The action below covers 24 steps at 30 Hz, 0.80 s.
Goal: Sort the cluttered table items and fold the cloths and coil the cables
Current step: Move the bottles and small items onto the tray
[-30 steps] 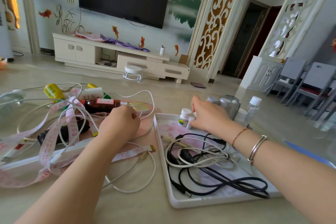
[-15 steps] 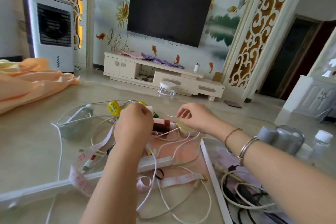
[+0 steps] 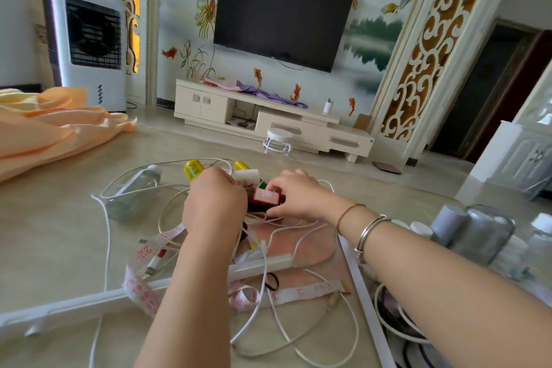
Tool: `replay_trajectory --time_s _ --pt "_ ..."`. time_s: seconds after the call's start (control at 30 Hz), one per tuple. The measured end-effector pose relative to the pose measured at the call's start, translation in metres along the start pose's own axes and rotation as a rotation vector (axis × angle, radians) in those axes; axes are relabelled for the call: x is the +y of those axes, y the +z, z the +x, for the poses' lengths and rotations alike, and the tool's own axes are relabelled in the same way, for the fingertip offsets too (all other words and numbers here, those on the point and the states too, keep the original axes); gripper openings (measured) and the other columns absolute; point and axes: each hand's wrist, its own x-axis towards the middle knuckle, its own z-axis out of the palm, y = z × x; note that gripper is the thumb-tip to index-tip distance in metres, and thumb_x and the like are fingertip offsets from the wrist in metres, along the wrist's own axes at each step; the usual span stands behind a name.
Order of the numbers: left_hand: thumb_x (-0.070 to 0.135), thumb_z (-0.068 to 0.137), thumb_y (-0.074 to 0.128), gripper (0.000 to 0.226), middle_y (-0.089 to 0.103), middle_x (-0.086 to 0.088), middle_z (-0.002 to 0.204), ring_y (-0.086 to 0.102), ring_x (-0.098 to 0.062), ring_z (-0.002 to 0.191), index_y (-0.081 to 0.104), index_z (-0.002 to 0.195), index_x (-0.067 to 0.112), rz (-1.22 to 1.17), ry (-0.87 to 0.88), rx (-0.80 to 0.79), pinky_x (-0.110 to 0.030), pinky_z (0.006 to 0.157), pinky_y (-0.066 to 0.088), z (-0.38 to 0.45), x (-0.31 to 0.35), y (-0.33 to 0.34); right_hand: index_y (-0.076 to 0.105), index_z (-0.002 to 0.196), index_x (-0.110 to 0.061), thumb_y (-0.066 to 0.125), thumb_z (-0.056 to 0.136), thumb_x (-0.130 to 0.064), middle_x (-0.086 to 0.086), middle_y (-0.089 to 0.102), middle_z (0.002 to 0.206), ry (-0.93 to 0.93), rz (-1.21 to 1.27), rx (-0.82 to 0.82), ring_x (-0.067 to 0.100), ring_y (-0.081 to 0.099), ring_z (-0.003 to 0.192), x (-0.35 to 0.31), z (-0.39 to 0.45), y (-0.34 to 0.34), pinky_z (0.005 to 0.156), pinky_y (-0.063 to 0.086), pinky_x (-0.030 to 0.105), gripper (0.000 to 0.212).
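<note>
peach cloth (image 3: 50, 131), white cables (image 3: 263, 284), pink-printed tape measure (image 3: 140, 287)

Your hands (image 3: 215, 203) meet over the bottle (image 3: 265, 198) at table (image 3: 59, 242) centre. The cloth (image 3: 44, 131) lies at ten o'clock, the tray (image 3: 367, 305) at four, jars (image 3: 475, 233) at three, probably beside it.

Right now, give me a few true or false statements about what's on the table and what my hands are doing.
1. Both hands are at the brown bottle. True: the left hand and right hand meet there.
2. The orange cloth is folded flat. False: it lies bunched at the far left.
3. A tape measure lies tangled with white cables. True.
4. The tray is left of the hands. False: it is on the right.
5. The TV is on. False: its screen is dark.
</note>
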Motion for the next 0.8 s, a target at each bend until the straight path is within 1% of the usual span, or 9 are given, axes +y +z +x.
replay_trajectory --time_s 0.1,0.2,0.3,0.37,0.43,0.53,0.63,0.7,0.8 --pt "0.005 0.080 0.050 0.022 0.064 -0.013 0.093 0.060 -0.035 0.087 0.066 0.093 0.014 0.021 0.008 -0.013 -0.038 0.078 0.052 -0.001 0.002 -0.002 0.063 0.109 -0.028 0.071 0.075 -0.050 -0.002 0.053 0.106 -0.048 -0.162 0.101 0.019 0.042 0.103 -0.003 -0.007 -0.011 0.082 0.034 0.034 0.041" --pt "0.007 0.082 0.050 0.022 0.064 -0.013 0.093 0.060 -0.035 0.086 0.066 0.095 0.014 0.059 0.029 -0.014 -0.037 0.075 0.050 -0.003 0.004 -0.001 0.068 0.103 -0.028 0.070 0.075 -0.050 -0.005 0.058 0.096 -0.008 -0.162 0.109 0.016 0.049 0.096 0.013 -0.024 -0.033 0.078 0.038 0.033 0.036" --pt "0.011 0.085 0.049 0.021 0.064 -0.013 0.094 0.060 -0.035 0.086 0.064 0.100 0.014 0.098 0.055 -0.019 -0.034 0.070 0.047 -0.005 0.005 0.005 0.067 0.086 -0.021 0.068 0.082 -0.042 -0.006 0.062 0.077 0.150 0.219 0.158 0.012 0.056 0.074 0.035 -0.050 -0.051 0.063 0.042 0.026 0.021" --pt "0.016 0.087 0.049 0.021 0.065 -0.013 0.096 0.061 -0.035 0.088 0.063 0.102 0.013 0.126 0.090 -0.021 -0.035 0.071 0.048 -0.007 0.006 0.011 0.065 0.095 -0.020 0.065 0.088 -0.034 -0.009 0.062 0.080 0.290 0.577 0.205 0.005 0.055 0.071 0.048 -0.068 -0.055 0.059 0.036 0.020 0.016" --pt "0.017 0.086 0.050 0.021 0.066 -0.011 0.096 0.062 -0.035 0.088 0.065 0.101 0.015 0.142 0.127 -0.038 -0.036 0.073 0.050 -0.010 0.009 0.017 0.063 0.109 -0.012 0.064 0.090 -0.028 -0.005 0.066 0.086 0.381 0.838 0.243 0.007 0.060 0.074 0.061 -0.083 -0.052 0.061 0.034 0.023 0.025" --pt "0.016 0.087 0.049 0.021 0.067 -0.011 0.094 0.063 -0.033 0.085 0.068 0.096 0.016 0.178 0.182 -0.103 -0.036 0.074 0.052 -0.017 0.015 0.027 0.058 0.118 -0.009 0.067 0.087 -0.015 0.003 0.069 0.089 0.418 0.884 0.263 0.010 0.064 0.073 0.073 -0.104 -0.046 0.061 0.036 0.026 0.033" --pt "0.017 0.088 0.048 0.021 0.066 -0.009 0.092 0.062 -0.032 0.083 0.067 0.095 0.016 0.219 0.206 -0.141 -0.036 0.075 0.053 -0.021 0.014 0.033 0.047 0.126 -0.012 0.074 0.080 -0.005 0.008 0.064 0.103 0.420 0.867 0.290 0.013 0.062 0.074 0.082 -0.114 -0.046 0.051 0.043 0.015 0.053" --pt "0.017 0.088 0.047 0.021 0.065 -0.009 0.089 0.062 -0.031 0.082 0.068 0.094 0.015 0.239 0.218 -0.145 -0.036 0.073 0.052 -0.021 0.013 0.034 0.044 0.126 -0.020 0.078 0.076 -0.009 0.005 0.062 0.106 0.385 0.797 0.317 0.016 0.060 0.084 0.088 -0.117 -0.048 0.064 0.046 0.012 0.061" --pt "0.017 0.089 0.047 0.022 0.065 -0.010 0.091 0.062 -0.032 0.083 0.068 0.095 0.016 0.253 0.230 -0.140 -0.036 0.074 0.052 -0.022 0.013 0.034 0.054 0.111 -0.022 0.083 0.071 -0.012 0.003 0.065 0.111 0.363 0.649 0.255 0.020 0.059 0.105 0.096 -0.117 -0.048 0.093 0.044 0.031 0.051"
